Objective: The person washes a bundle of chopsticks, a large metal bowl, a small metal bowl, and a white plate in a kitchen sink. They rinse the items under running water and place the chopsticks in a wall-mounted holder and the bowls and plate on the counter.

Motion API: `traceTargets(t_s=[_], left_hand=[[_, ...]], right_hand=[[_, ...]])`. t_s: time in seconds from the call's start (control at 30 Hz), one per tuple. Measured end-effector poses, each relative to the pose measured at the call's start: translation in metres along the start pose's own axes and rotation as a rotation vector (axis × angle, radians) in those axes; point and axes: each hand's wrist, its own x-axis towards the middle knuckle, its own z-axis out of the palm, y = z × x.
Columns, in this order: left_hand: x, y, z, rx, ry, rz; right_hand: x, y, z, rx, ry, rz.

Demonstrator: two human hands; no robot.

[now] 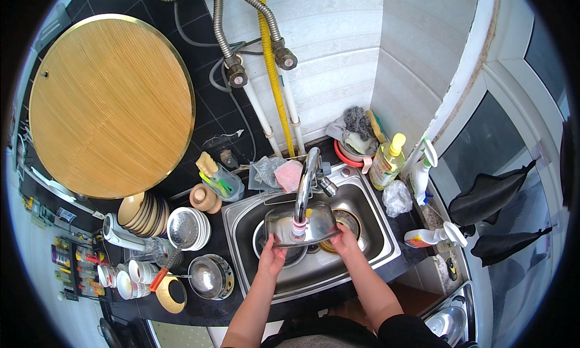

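Observation:
Both my hands hold a shallow, shiny metal tray (321, 228) with rounded corners over the sink (329, 277). My left hand (272, 258) grips its near left edge, and my right hand (345, 239) is closed on the right end. The curved chrome faucet (309, 173) comes down over the tray, its pink-and-white tip right above the tray's middle. I cannot make out whether water is running. Below, partly hidden by the tray, a round metal basin (293, 258) sits on the left of the sink. A round golden-brown vessel (348, 220) lies on the right.
Stacked bowls (141, 214), white plates (189, 228) and a metal ladle (209, 277) crowd the left counter. Behind the sink, a rack holds a pink sponge (289, 175). To the right stand a yellow soap bottle (386, 162), spray bottles (420, 174) and a crumpled plastic bag (397, 198).

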Motion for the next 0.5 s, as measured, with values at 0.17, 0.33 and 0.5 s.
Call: traceTargets(t_s=[0.17,0.33,0.5], left_hand=[[-0.001,-0.015,0.011,0.091,-0.126,-0.044],[-0.006,-0.027,0.02,0.152,-0.211,-0.084],[-0.011,-0.03,0.002,0.221,-0.199,-0.158]], right_hand=[[0.009,-0.014,-0.023,0.11,-0.009,-0.043],[0.008,-0.028,-0.033,0.092,0.037,-0.039],[0.003,-0.03,-0.052,0.07,0.061,0.047]])
